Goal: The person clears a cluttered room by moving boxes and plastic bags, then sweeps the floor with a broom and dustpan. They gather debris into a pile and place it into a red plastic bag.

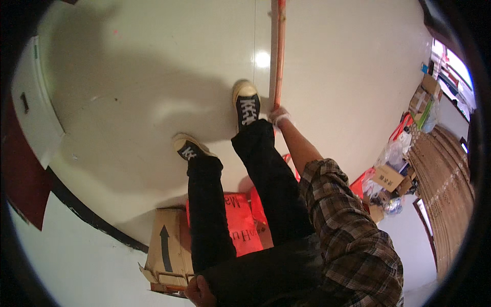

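Note:
My right hand [279, 116] is closed around a long reddish-orange pole [280, 53] just beyond my right shoe. From there the pole runs up over the floor and out of the picture's top edge, so its far end is hidden. Something whitish and translucent wraps the right hand near the wrist. At the bottom of the view, my left hand [200, 291] is curled into a fist beside my black clothing, and no object shows in it. My dark lace-up shoes [247, 107] with cream toe caps stand apart on the glossy pale floor [337, 69].
A cardboard box [165, 241] with a black arrow and a red bag [241, 218] bearing writing lie behind my legs. A white door panel [34, 96] is at left. Along the right wall are bags, small boxes [388, 177] and a corrugated brown sheet [441, 184].

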{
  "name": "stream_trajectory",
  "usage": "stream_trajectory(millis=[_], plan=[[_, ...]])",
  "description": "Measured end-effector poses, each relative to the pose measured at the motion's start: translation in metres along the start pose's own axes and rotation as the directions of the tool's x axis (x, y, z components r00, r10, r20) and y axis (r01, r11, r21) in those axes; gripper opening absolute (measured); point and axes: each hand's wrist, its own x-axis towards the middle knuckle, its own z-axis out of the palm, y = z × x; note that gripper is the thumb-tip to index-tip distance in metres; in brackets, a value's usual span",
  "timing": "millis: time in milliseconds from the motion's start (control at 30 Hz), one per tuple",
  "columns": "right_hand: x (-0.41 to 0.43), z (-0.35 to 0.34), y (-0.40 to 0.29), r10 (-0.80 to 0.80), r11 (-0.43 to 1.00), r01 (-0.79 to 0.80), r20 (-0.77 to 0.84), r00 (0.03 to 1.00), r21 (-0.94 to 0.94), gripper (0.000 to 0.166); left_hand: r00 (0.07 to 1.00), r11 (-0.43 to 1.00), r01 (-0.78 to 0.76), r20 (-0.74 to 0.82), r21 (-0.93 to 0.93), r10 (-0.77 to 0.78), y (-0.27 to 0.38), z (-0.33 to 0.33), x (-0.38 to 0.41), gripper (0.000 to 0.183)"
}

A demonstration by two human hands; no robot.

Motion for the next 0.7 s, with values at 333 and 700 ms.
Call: stream_trajectory(millis=[333,700], plan=[[-0.119,-0.045,0.037,-0.009,0.602,0.159,-0.193,0.981,0.782,0.014,0.861,0.894,-0.402,-0.251,0.197,0.442,0.030,0.012,0.028,0.035],[-0.324,-0.192,0.046,-0.237,0.972,0.204,-0.480,0.845,-0.120,0.039,0.805,0.815,-0.480,-0.206,0.324,0.556,0.013,-0.024,0.046,0.035]])
